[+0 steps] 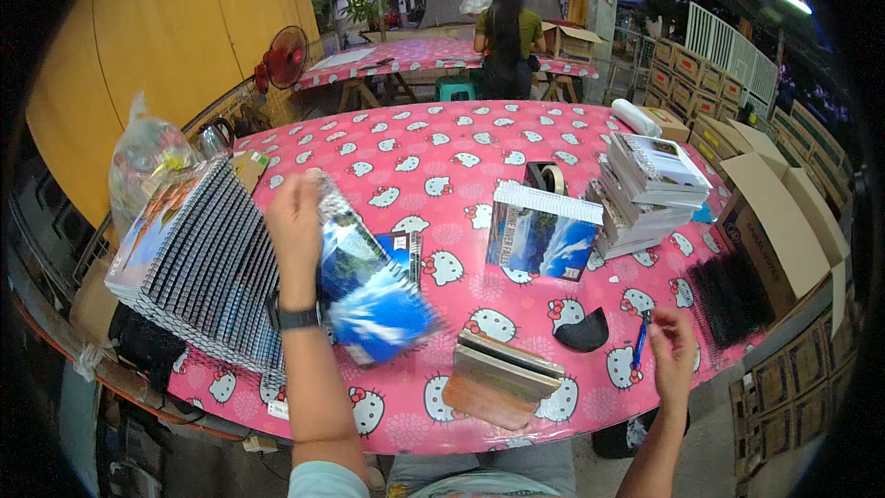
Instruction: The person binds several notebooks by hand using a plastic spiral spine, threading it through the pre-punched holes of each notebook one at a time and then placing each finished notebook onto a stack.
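My left hand [297, 221] is closed on the upper corner of a spiral-bound notebook [376, 281] with a blue sky-and-trees cover, held tilted above the table. Beneath it, another blue-covered piece [399, 247] partly shows. Beside my left forearm rises a tall stack of coil-bound notebooks [198, 267]. My right hand [675, 350] is at the right front, fingers loosely bent and apart. Its fingertips are close to the dark end of a slim blue pen-like tool [640, 343]; whether they touch is unclear. Left of that tool is a black half-round piece [583, 330].
A wooden block [505, 378] stands near the front edge of the pink table [406, 415]. Behind are a blue-covered stack [546, 235], a tape roll [551, 179] and piled books [650, 189]. Black coils [728, 300] and an open carton [774, 221] lie right. Another person [509, 37] stands beyond.
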Available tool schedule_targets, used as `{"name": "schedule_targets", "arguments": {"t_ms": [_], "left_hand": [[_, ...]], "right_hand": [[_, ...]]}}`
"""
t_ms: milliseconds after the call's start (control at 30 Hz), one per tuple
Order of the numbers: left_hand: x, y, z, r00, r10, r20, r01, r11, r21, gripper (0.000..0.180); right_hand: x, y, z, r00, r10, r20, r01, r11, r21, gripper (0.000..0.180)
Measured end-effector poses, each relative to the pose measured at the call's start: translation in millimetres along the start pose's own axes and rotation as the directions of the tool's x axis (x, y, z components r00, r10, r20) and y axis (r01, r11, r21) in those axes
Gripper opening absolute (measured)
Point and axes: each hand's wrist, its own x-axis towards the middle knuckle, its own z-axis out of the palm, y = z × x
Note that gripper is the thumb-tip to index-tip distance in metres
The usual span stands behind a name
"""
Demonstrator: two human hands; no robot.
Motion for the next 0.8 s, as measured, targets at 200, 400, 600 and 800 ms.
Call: {"name": "schedule_targets", "arguments": {"t_ms": [200,400,600,800], "left_hand": [[-18.7,-104.2,61.8,0.91,0.077,0.408,-0.291,0.819,0.494,0.037],[-88.1,-86.4,82.9,0.551,-0.461,0.696,-0.071,0.805,0.589,0.097],[-99.8,-81.4,68.6,0.579,-0.334,0.744,-0.234,0.806,0.544,0.088],[-106.7,-79.8,67.9,0.626,-0.292,0.723,-0.249,0.804,0.54,0.086]], "right_hand": [[-13.5,35.6,43.9,0.994,-0.028,0.107,0.044,0.988,-0.147,0.016],[43.5,58.9,62.0,0.979,-0.119,0.168,0.163,0.945,-0.284,0.021],[145.2,32.9,145.3,0.84,-0.518,0.165,0.524,0.689,-0.501,0.039],[173.9,39.3,166.5,0.815,-0.534,0.223,0.567,0.66,-0.493,0.026]]}}
